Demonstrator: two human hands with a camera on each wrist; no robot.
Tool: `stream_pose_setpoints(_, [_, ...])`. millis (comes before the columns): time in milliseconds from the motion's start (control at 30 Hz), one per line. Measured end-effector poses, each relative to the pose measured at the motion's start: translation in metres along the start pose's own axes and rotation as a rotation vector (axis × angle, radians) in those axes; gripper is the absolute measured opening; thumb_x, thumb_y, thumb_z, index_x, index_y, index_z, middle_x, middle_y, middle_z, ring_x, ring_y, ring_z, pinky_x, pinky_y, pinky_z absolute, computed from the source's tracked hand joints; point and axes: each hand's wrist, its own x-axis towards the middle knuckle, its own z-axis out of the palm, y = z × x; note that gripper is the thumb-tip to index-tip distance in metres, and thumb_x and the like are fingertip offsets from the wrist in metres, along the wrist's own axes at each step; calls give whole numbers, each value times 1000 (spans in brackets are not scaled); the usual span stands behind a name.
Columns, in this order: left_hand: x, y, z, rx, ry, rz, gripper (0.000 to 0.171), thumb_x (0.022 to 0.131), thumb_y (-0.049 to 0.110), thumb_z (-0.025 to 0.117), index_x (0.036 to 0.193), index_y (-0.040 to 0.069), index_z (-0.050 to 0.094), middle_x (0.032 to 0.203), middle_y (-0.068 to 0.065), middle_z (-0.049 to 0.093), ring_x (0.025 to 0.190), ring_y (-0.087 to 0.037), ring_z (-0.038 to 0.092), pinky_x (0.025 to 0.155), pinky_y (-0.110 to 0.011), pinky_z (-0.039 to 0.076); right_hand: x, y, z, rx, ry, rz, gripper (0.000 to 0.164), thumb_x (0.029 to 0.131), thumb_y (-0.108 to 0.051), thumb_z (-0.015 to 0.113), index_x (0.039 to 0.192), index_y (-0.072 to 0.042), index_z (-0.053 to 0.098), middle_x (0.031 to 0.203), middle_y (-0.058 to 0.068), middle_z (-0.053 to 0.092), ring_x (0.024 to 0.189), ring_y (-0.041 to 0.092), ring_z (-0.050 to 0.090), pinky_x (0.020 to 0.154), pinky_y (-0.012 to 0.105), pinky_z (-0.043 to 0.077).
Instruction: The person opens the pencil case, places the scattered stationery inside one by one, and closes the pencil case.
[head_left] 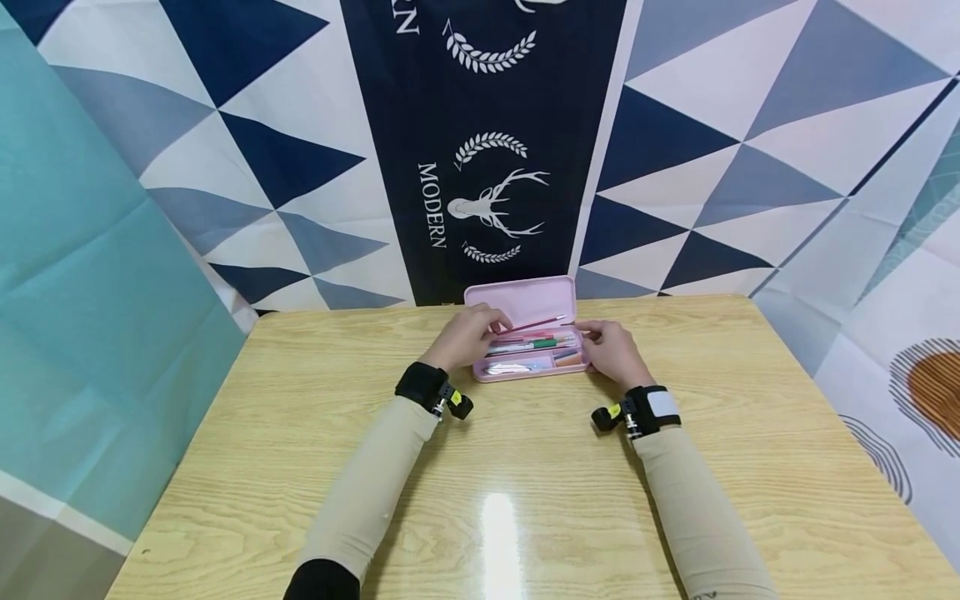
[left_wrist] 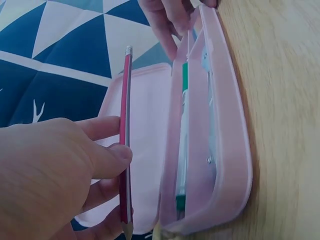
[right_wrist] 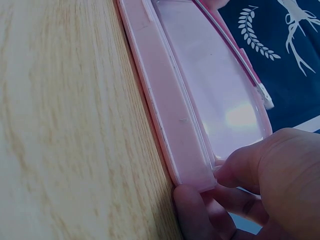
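A pink pencil case (head_left: 525,377) lies on the table with its lid (head_left: 525,297) raised. My left hand (head_left: 467,335) pinches a red striped pencil (left_wrist: 125,135) between thumb and fingers, above the lid side of the case. The pencil's sharpened tip points toward me in the left wrist view, its white eraser end away. At the case's right end, my right hand (head_left: 613,353) grips the corner with thumb and fingers. Inside the case lie a green-capped pen (left_wrist: 183,130), several other pens or pencils, and an orange-brown piece (head_left: 568,360) in a small compartment.
The wooden table (head_left: 555,467) extends around the case, and its back edge meets a patterned cloth wall (head_left: 487,100). A teal cloth (head_left: 105,275) hangs on the left. The raised lid stands close to the back wall.
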Motion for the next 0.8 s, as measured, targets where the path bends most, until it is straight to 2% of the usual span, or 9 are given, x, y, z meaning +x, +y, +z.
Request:
stream_pose_setpoints(500, [7,7,14,-4,55,-3,28,92,0,65,112,19,73,98,0,67,90,-13,59,83,-33,54,0,0,1,17,0,-19,41,98,-7,49,138,-3,58,107,23,67,56,14,63,49,24,55])
stream_pose_setpoints(800, [9,9,24,64,18,-40,27,93,4,65,113,19,73,97,1,65,88,-13,58,83,-31,53,1,-1,0,0,-5,1,43,96,-6,49,139,-5,59,107,21,65,57,14,62,49,23,55])
